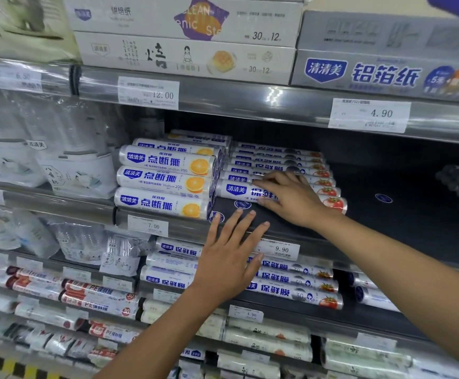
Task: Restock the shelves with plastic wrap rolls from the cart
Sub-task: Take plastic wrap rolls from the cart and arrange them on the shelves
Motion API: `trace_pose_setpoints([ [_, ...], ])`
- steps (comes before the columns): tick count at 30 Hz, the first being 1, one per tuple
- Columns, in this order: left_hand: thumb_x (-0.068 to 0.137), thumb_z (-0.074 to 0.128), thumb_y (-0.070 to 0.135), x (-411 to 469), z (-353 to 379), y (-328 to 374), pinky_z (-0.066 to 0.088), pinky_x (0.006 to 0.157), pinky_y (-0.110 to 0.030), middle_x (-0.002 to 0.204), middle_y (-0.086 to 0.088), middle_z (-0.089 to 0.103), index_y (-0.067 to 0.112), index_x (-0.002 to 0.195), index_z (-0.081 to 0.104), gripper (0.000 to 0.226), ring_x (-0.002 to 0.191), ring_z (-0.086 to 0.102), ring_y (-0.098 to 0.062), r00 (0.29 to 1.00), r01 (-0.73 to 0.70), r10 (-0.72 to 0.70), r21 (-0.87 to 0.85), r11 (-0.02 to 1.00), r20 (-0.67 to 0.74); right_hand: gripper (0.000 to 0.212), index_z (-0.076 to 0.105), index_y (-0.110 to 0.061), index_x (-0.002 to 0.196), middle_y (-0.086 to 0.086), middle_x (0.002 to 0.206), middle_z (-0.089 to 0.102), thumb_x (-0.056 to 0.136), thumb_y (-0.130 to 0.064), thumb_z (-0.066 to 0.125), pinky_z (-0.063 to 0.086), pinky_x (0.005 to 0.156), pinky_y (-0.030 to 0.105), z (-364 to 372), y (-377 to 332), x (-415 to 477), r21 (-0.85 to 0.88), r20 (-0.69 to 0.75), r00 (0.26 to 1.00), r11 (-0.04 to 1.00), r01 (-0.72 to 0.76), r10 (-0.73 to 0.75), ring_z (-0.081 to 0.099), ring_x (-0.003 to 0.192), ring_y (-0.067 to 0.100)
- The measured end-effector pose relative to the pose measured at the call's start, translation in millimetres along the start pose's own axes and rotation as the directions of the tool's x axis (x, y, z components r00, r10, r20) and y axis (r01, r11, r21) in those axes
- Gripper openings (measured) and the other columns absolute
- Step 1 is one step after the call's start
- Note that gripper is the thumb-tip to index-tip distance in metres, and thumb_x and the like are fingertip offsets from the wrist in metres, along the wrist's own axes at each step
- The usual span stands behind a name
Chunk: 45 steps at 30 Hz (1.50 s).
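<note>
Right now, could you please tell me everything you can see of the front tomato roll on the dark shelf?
The front roll is a long, slim cylinder in glossy wrapping, white with a blue badge, blue lettering and a red tomato at its right end. It lies on its side along the dark shelf, foremost in a row of matching rolls, next to the orange-printed rolls on its left. The right hand rests over its middle, hiding part of the print.

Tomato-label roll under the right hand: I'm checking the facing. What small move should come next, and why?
Probably lift the right hand off the front tomato-label roll and go for another. The roll lies flat against its row, yet sits further back than the orange-label rolls, with bare shelf ahead and beside it and the left hand open.
</note>
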<state>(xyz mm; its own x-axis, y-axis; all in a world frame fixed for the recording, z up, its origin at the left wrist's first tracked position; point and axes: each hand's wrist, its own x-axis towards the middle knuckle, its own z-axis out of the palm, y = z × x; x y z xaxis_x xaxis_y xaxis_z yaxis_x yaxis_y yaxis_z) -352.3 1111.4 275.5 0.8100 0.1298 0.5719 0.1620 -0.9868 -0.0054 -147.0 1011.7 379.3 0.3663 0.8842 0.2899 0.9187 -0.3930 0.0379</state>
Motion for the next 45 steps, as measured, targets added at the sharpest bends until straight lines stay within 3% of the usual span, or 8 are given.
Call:
trace_pose_setpoints([
  [3, 0.106, 0.041, 0.051, 0, 0, -2, 0.012, 0.127, -0.058, 0.169, 0.0, 0.03, 0.033, 0.162, 0.029, 0.061, 0.159, 0.015, -0.022, 1.0, -0.01, 0.01, -0.006, 1.0, -0.007, 0.066, 0.028, -0.042, 0.154, -0.006, 0.155, 0.036, 0.095, -0.054, 0.055, 0.03, 0.113, 0.046, -2, -2, -9, -0.016, 0.016, 1.0, 1.0, -0.01, 0.011, 0.034, 0.139, 0.022],
  [8, 0.105, 0.041, 0.051, 0, -3, -1, 0.014, 0.126, -0.058, 0.168, -0.001, 0.032, 0.031, 0.162, 0.03, 0.061, 0.159, 0.018, -0.023, 1.0, -0.016, 0.016, -0.014, 1.0, -0.011, 0.07, 0.032, -0.036, 0.152, -0.003, 0.151, 0.04, 0.092, -0.048, 0.065, 0.039, 0.11, 0.048, -11, 7, -28, 0.061, -0.002, 0.995, 0.993, -0.097, 0.097, 0.039, 0.136, 0.023],
  [17, 0.097, 0.043, 0.051, 7, -14, 36, 0.009, 0.123, -0.068, 0.162, -0.003, 0.04, 0.025, 0.157, 0.038, 0.066, 0.157, 0.022, -0.027, 0.994, 0.078, -0.076, -0.026, 0.997, 0.081, 0.029, 0.066, -0.031, 0.122, -0.008, 0.135, 0.052, 0.094, -0.04, 0.064, 0.035, 0.103, 0.039, -29, 21, -107, 0.187, -0.125, 0.969, 0.964, -0.188, 0.213, 0.044, 0.128, 0.018],
  [24, 0.099, 0.048, 0.046, -20, 7, 138, 0.015, 0.126, -0.059, 0.17, 0.003, 0.023, 0.033, 0.157, 0.035, 0.061, 0.16, 0.009, -0.023, 0.981, -0.088, 0.123, -0.226, 0.97, 0.149, 0.019, 0.071, -0.028, 0.11, -0.009, 0.123, 0.057, 0.091, -0.027, 0.069, 0.04, 0.103, 0.04, -20, 29, -244, 0.365, -0.273, 0.886, 0.893, -0.264, 0.374, 0.049, 0.122, 0.013],
  [29, 0.101, 0.033, 0.051, -63, 32, 231, 0.009, 0.129, -0.05, 0.171, 0.006, 0.018, 0.036, 0.158, 0.03, 0.06, 0.16, 0.006, -0.019, 0.918, -0.109, 0.232, -0.357, 0.928, 0.322, 0.024, 0.068, -0.028, 0.118, -0.011, 0.126, 0.053, 0.094, -0.03, 0.066, 0.039, 0.107, 0.029, 7, 38, -381, 0.442, -0.114, 0.829, 0.775, -0.452, 0.548, 0.045, 0.125, 0.008],
  [35, 0.1, 0.034, 0.054, -121, 63, 356, 0.019, 0.128, -0.048, 0.17, 0.005, 0.023, 0.033, 0.159, 0.034, 0.062, 0.159, 0.016, -0.021, 0.781, -0.144, 0.4, -0.485, 0.863, 0.48, 0.028, 0.063, -0.03, 0.122, -0.013, 0.126, 0.047, 0.094, -0.032, 0.064, 0.04, 0.103, 0.024, 36, 29, -562, 0.503, 0.137, 0.661, 0.523, -0.688, 0.737, 0.041, 0.124, 0.005],
  [39, 0.099, 0.032, 0.061, -152, 74, 436, 0.012, 0.127, -0.04, 0.172, 0.008, 0.014, 0.036, 0.162, 0.025, 0.068, 0.159, 0.009, -0.018, 0.636, -0.164, 0.506, -0.539, 0.826, 0.583, 0.034, 0.059, -0.034, 0.125, -0.017, 0.123, 0.044, 0.092, -0.045, 0.06, 0.045, 0.093, 0.026, 40, 14, -664, 0.477, 0.259, 0.504, 0.345, -0.808, 0.824, 0.044, 0.119, 0.005],
  [45, 0.098, 0.039, 0.064, -179, 91, 539, 0.021, 0.126, -0.043, 0.172, 0.01, 0.012, 0.04, 0.16, 0.026, 0.068, 0.158, 0.013, -0.018, 0.431, -0.172, 0.645, -0.644, 0.745, 0.631, 0.04, 0.058, -0.03, 0.128, -0.009, 0.128, 0.048, 0.09, -0.045, 0.062, 0.037, 0.108, 0.033, 41, -1, -777, 0.457, 0.35, 0.24, 0.059, -0.887, 0.905, 0.043, 0.127, 0.011],
])
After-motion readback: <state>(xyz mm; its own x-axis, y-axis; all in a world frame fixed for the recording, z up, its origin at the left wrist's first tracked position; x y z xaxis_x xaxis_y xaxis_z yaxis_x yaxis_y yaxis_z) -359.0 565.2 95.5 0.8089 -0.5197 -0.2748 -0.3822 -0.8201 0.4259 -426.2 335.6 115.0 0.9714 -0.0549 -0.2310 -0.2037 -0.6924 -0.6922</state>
